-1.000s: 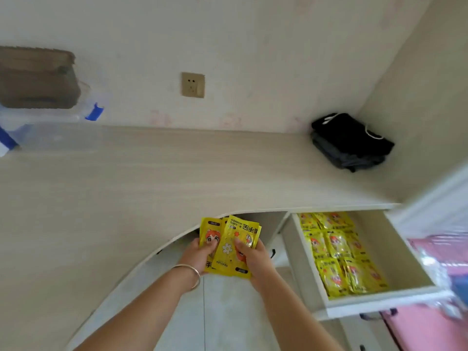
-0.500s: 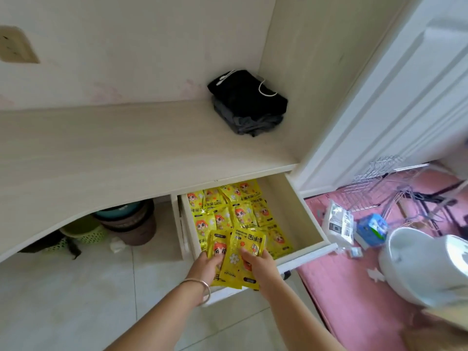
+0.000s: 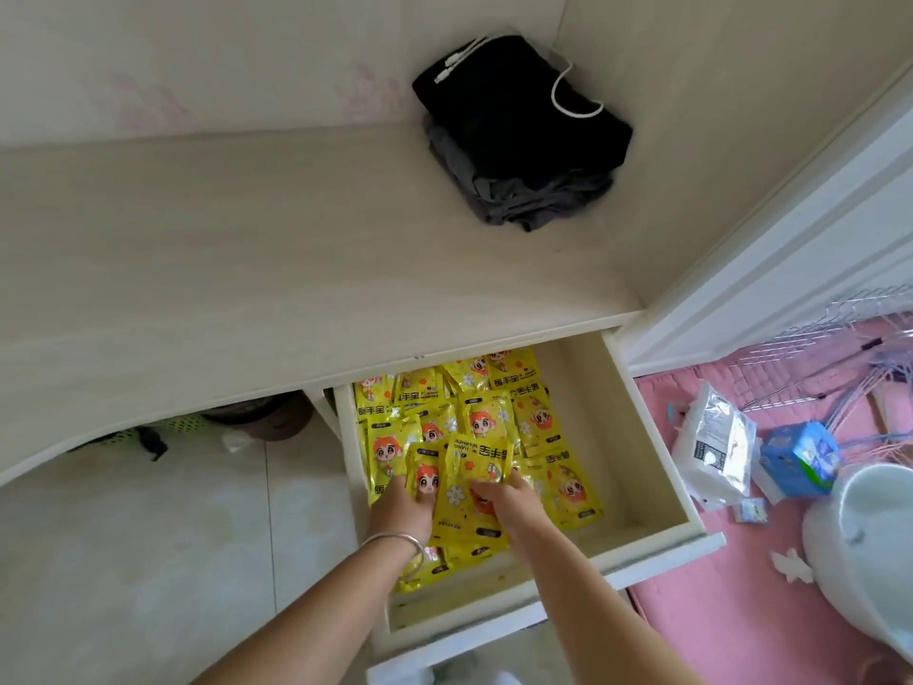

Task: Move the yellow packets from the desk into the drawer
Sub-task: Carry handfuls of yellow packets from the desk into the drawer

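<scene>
Item: small stack of hand-warmer packets (image 3: 467, 491), pinched between left hand (image 3: 402, 506) and right hand (image 3: 509, 501), held low over the open drawer (image 3: 642, 467), above packets already laid there. Risk, as judged: an uneven release could let packets slide over the front edge or pile too high for closing.

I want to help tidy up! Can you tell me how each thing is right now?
drawer: pulled open, part full
held packets: in both hands, over the drawer
packets in drawer: lying flat
left hand: gripping packets
right hand: gripping packets
black clothes: folded on desk
</scene>
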